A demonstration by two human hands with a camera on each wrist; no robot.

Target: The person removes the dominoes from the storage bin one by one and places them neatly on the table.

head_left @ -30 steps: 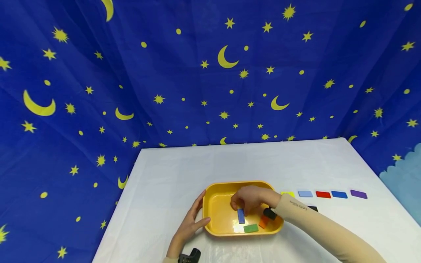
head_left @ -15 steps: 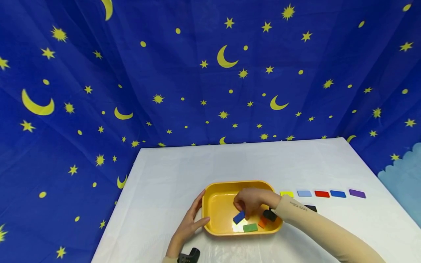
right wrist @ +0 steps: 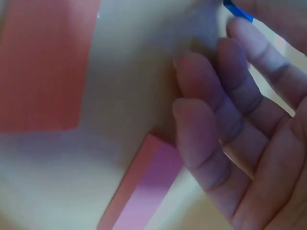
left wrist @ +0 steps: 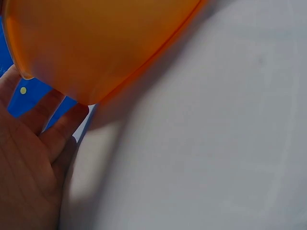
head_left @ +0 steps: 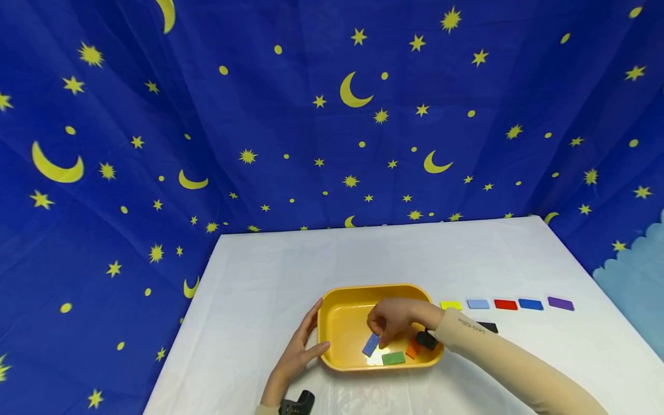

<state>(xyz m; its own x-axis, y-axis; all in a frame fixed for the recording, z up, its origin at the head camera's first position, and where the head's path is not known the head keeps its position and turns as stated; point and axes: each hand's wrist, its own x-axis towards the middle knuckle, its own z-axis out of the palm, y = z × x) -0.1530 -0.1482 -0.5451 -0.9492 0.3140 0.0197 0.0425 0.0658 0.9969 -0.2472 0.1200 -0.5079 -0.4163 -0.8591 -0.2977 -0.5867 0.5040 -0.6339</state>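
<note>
In the head view my left hand [head_left: 297,356] rests spread against the left side of a yellow bin [head_left: 333,363], thumb at the rim; its fingertips touch the bin's outer wall [left wrist: 96,57] in the left wrist view. Inside the bin, my right hand [head_left: 394,320] pinches a blue block [head_left: 370,344] near one end. Just a blue corner [right wrist: 238,10] shows by the thumb in the right wrist view, the other fingers of that hand [right wrist: 230,110] being loosely bent. A green block [head_left: 393,358] and an orange block [head_left: 412,349] lie in the bin.
Right of the bin, yellow [head_left: 451,305], light blue [head_left: 478,304], red [head_left: 505,304], blue [head_left: 531,304] and purple [head_left: 561,303] blocks form a row on the white table. A black block [head_left: 487,327] lies nearer. The right wrist view shows a pink block [right wrist: 148,182].
The blue block has turned from nearly upright in the view to slanting, and its free end has shifted slightly left. The right fingers have moved a little with it; the left hand stays at the bin.
</note>
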